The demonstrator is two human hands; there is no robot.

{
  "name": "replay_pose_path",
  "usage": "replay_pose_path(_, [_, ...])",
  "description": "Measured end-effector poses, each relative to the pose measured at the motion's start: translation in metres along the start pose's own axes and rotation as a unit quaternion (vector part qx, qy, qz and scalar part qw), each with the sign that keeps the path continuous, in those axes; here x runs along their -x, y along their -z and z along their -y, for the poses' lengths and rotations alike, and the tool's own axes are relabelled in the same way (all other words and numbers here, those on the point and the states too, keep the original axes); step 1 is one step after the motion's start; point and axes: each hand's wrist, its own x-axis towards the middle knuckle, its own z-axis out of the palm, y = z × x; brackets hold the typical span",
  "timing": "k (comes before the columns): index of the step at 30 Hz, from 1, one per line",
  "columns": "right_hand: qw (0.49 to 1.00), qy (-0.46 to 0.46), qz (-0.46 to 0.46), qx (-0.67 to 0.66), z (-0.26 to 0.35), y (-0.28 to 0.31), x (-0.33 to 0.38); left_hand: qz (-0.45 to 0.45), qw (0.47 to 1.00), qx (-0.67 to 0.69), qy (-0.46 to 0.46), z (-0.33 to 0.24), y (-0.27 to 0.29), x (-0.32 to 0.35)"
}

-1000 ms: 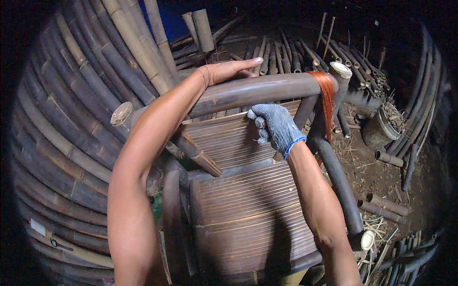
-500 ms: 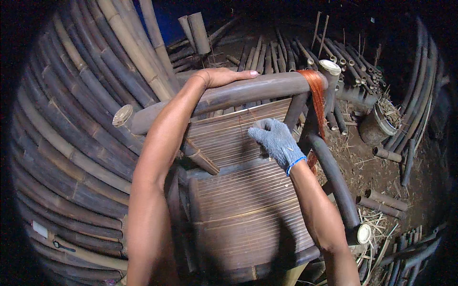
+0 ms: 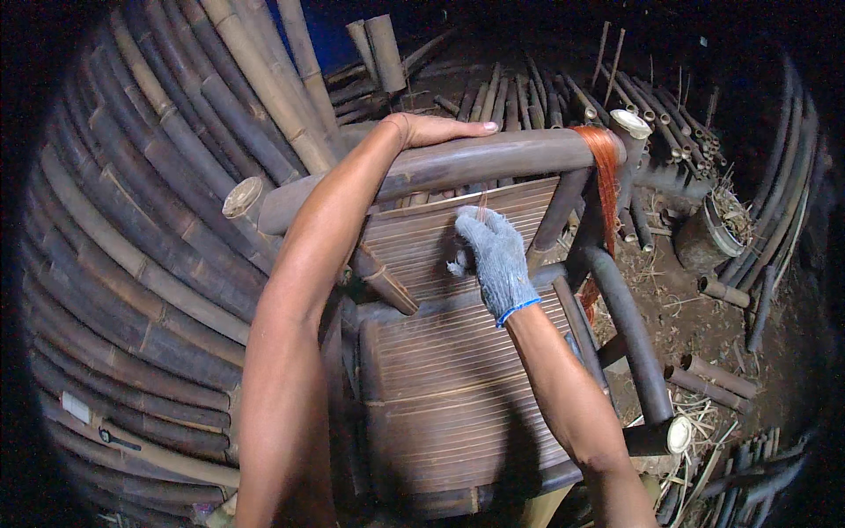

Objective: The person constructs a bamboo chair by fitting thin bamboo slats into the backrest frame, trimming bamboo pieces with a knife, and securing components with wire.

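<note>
A dark bamboo chair (image 3: 528, 400) with slats across its seat and backrest stands in front of me. My left hand (image 3: 433, 129) lies over its thick top rail (image 3: 493, 158), thumb along the top; the other fingers go out of sight behind the rail. My right hand (image 3: 493, 264), in a grey knitted glove with a blue cuff, is at the slatted backrest (image 3: 400, 242). Its fingers are bent around a thin reddish cord (image 3: 482, 201) that runs up toward the rail. A bundle of orange cord (image 3: 604, 176) hangs over the rail's right end.
Long bamboo poles (image 3: 141, 238) lie side by side on the left. Cut bamboo lengths (image 3: 656, 114) are piled at the back right. A bucket (image 3: 709, 233) with shavings stands on the dirt floor at right. A short split bamboo piece (image 3: 385, 280) juts across the chair's left side.
My gloved right hand has turned fingers-up and moved slightly up and left along the backrest. The view has shifted a little; my left hand stays on the rail.
</note>
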Motion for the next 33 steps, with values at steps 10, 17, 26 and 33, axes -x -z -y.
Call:
replay_pose_path(10, [0.993,-0.089,-0.045,-0.057,0.005,-0.018,-0.010,-0.015,0.999,0.015,0.030,0.009,0.003,-0.007])
replay_pose_path(17, [1.000,-0.029,0.007,-0.009,0.002,-0.025,-0.016,-0.024,0.999,-0.028,-0.020,0.009,0.002,-0.014])
replay_pose_path(26, [0.960,0.051,0.130,-0.243,0.009,-0.007,0.048,0.015,0.999,0.021,-0.028,-0.002,-0.005,0.017])
replay_pose_path(33, [0.901,0.154,0.248,0.319,-0.003,0.006,0.050,-0.019,1.000,0.004,-0.010,0.011,0.001,-0.015])
